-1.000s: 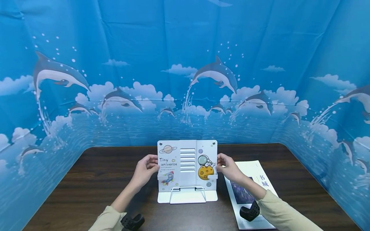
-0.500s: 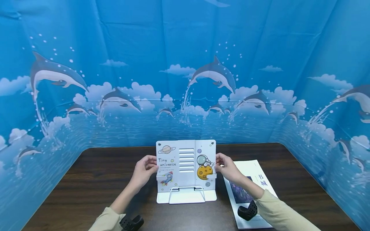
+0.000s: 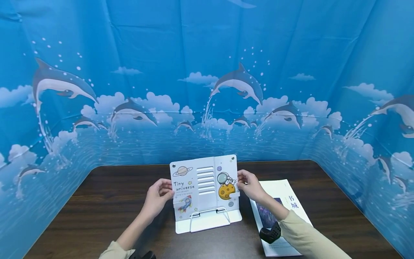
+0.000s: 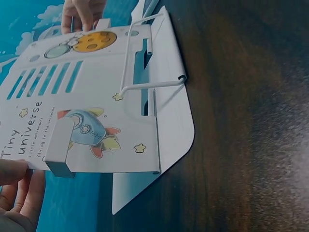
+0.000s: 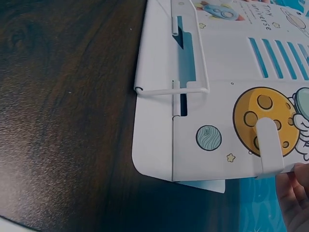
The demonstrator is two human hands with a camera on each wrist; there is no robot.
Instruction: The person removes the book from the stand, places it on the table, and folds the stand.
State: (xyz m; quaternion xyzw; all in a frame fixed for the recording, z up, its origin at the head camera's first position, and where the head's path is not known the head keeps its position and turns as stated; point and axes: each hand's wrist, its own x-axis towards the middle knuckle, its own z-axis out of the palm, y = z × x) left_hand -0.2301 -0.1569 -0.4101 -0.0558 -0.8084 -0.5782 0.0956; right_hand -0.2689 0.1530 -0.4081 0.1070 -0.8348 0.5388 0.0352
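A white book stand (image 3: 206,194) printed with "Tiny universe", a rocket and an astronaut on a yellow moon stands upright on the table, turned a little askew. Its wire page holder (image 3: 210,218) juts out over the base plate (image 4: 169,111). My left hand (image 3: 156,198) pinches the left edge, thumb in front and fingers behind, as the left wrist view shows. At the opposite edge my right hand (image 3: 251,185) pinches the panel beside the moon print (image 5: 265,116). The back of the stand is hidden in the head view.
A white magazine (image 3: 284,216) with a purple picture lies on the dark wooden table (image 3: 106,201) to the right, partly under my right forearm. A blue dolphin-print curtain (image 3: 181,90) hangs behind and around the table.
Both hands have turned the book stand slightly: its left side has come nearer and lower in view, and its right side sits higher. The magazine stays put.
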